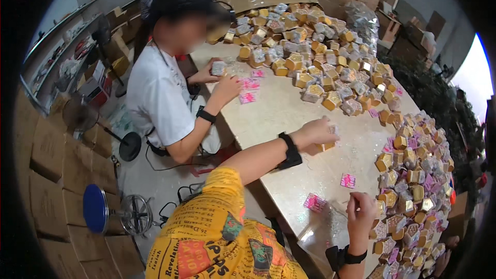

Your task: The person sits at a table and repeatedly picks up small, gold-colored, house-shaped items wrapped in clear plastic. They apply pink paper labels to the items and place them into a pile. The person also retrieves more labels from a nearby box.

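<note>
My left hand (319, 131) reaches out over the pale table, its fingers closed around a small gold box (326, 146) with a clear, glittery top. Most of that box is hidden by the hand. Nearer, at the right, my right hand (361, 211) is raised over the table with its fingers curled together. What it pinches, if anything, is too small to make out. Beside it lies a pink-and-white printed card (315, 202), close to a shiny patch like clear film. A second pink card (347, 180) rests a little farther off, between my hands.
Small gold boxes, many in clear wrap, form a heap (294, 46) along the far side and another heap (413, 196) at the right. A co-worker (165, 93) handles a wrapped piece (219, 68) at the left. A blue stool (96, 208) and cartons (51, 150) stand on the floor.
</note>
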`<state>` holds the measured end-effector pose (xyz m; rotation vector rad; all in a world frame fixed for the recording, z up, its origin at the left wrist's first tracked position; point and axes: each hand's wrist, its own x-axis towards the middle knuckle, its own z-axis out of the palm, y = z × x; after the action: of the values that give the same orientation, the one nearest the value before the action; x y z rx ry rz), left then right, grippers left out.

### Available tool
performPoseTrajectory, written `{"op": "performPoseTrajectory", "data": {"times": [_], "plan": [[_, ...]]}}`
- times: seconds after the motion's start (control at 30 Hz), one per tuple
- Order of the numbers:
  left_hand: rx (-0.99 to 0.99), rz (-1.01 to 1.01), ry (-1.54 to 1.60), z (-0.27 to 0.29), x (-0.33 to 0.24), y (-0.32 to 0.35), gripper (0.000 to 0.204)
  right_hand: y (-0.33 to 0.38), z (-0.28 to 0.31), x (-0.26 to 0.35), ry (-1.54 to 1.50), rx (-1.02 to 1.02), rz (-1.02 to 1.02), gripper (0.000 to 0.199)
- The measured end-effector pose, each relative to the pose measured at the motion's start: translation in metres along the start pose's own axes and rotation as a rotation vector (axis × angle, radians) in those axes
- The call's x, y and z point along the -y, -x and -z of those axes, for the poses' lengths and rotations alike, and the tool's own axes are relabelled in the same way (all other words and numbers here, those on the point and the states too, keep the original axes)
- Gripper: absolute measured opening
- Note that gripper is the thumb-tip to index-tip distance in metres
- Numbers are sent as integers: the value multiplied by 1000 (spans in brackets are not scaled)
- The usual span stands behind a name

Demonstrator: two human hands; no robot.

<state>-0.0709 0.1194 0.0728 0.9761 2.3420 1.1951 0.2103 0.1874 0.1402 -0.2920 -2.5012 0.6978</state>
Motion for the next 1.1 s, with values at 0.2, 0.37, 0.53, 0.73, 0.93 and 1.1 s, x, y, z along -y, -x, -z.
{"op": "performPoseTrajectory", "data": {"times": [0.2, 0.37, 0.53, 0.73, 0.93, 1.1], "plan": [[402, 218, 1134, 16, 18, 43, 30, -20, -10, 2, -61, -28, 31, 8], [342, 5, 909, 12, -9, 79, 54, -37, -19, -7, -94, -88, 67, 7], [326, -230, 759, 4, -13, 89, 68, -45, -29, -13, -13, -39, 105, 7], [231, -324, 542, -2, -13, 91, 67, -46, -31, -8, 17, -22, 156, 6], [225, -354, 531, -7, -9, 89, 67, -44, -33, -7, 48, -4, 167, 6], [214, -359, 460, -5, -13, 92, 65, -44, -33, -6, 63, -3, 184, 6]]}}
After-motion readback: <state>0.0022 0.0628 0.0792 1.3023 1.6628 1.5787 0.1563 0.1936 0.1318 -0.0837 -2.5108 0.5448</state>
